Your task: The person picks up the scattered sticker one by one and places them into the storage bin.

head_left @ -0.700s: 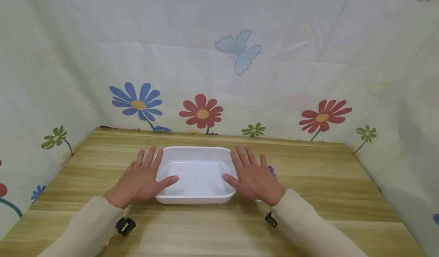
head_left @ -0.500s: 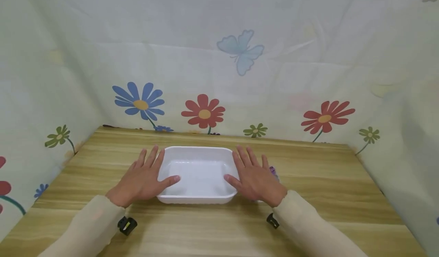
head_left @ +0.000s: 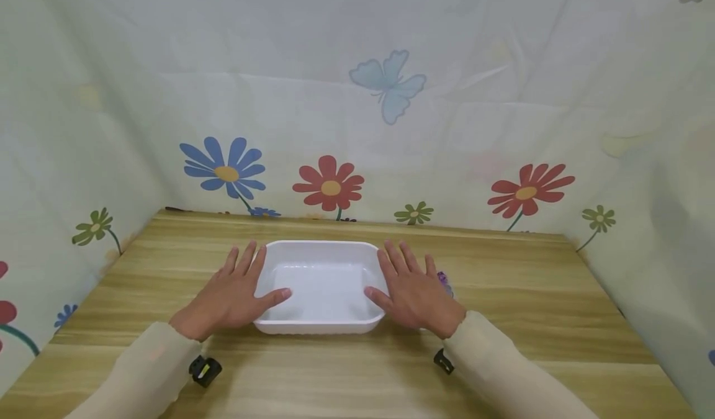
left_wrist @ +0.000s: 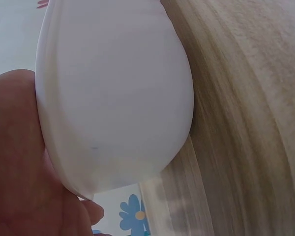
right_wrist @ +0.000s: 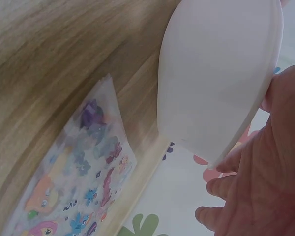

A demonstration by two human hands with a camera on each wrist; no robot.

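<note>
A white rectangular plastic tray [head_left: 321, 292] with rounded corners stands on the wooden table. My left hand [head_left: 231, 298] rests on its left rim, fingers straight and spread, thumb reaching over the inside. On the opposite rim lies my right hand [head_left: 418, 296] in the same way, palm down with its thumb over the inside. Both wrist views show the tray's outer wall [left_wrist: 113, 98] from below the rim, each palm right against the edge. Beside the right hand is a clear plastic sheet or bag [right_wrist: 83, 172] printed with colourful cartoon ponies, mostly hidden by that hand in the head view.
The wood-grain table [head_left: 519, 319] extends around the tray on all sides. A pale cloth [head_left: 268, 96] printed with flowers and a butterfly hangs behind it and along both sides. Black wrist straps [head_left: 205, 370] show below the sleeves.
</note>
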